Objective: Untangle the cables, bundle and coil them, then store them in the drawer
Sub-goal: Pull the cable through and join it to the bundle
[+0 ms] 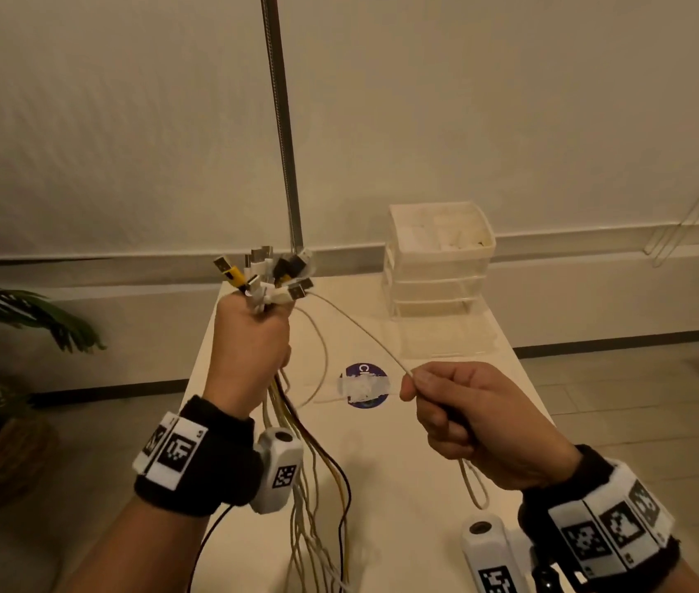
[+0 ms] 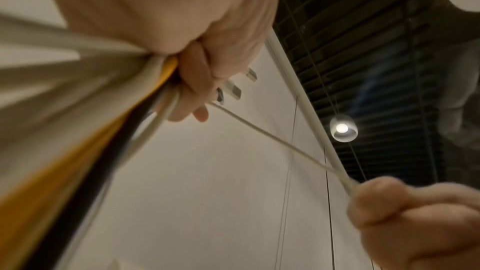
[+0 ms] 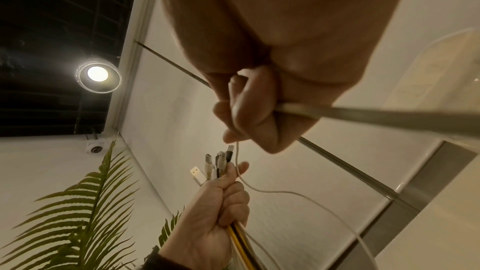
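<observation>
My left hand (image 1: 249,340) is raised above the table's left side and grips a bundle of cables (image 1: 317,498), white, yellow and black. Their USB plugs (image 1: 264,271) fan out above the fist, and the strands hang down past the wrist. One thin white cable (image 1: 364,331) runs from the plugs rightward to my right hand (image 1: 459,404), which pinches it between thumb and curled fingers. Its slack loops below that fist (image 1: 476,490). In the left wrist view the cable bundle (image 2: 145,98) passes through the fist. The right wrist view shows the left hand (image 3: 221,208) gripping the plugs (image 3: 215,161).
A white table (image 1: 403,464) bears a round blue sticker (image 1: 364,385) under tape. A clear plastic drawer unit (image 1: 439,258) stands at the table's far right, its lowest drawer (image 1: 446,340) pulled out. A metal pole (image 1: 283,122) rises behind. A potted plant (image 1: 1,336) stands on the floor at left.
</observation>
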A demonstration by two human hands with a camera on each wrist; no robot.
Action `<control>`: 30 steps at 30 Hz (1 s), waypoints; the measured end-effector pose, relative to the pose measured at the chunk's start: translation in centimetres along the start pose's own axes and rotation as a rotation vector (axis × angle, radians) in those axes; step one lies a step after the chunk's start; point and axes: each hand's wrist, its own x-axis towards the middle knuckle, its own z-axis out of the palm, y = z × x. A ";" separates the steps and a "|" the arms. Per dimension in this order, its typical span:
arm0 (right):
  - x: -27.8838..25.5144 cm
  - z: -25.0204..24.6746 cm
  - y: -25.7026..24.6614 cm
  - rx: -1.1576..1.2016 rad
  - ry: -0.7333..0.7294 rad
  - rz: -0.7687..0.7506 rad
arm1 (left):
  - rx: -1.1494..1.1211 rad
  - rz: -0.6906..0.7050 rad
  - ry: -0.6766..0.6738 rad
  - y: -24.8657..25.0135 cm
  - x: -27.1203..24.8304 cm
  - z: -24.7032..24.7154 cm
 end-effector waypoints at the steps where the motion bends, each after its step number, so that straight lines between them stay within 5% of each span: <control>1: 0.1 0.0 0.1 0.010 0.006 0.002 | -0.011 0.006 -0.023 0.1 -0.6 0.1; 4: 0.4 0.1 0.2 0.037 0.019 0.009 | 0.006 0.113 -0.194 1.1 -2.6 0.9; 8: 0.8 0.6 -0.5 0.087 -0.015 0.011 | 0.375 0.369 -0.404 1.1 -4.3 3.1; 16: 1.2 0.6 -0.1 0.072 0.024 0.001 | 0.403 0.386 -0.203 -0.8 -3.8 3.8; 24: -0.6 -1.1 1.1 0.066 0.019 0.061 | 0.050 -0.033 0.187 -3.3 1.1 0.7; 27: -0.6 -1.5 1.4 0.112 0.029 0.068 | 0.071 -0.039 0.170 -3.2 0.7 0.5; 30: -0.2 -1.4 1.5 0.143 0.022 0.067 | 0.143 0.115 -0.020 -1.7 -1.2 1.5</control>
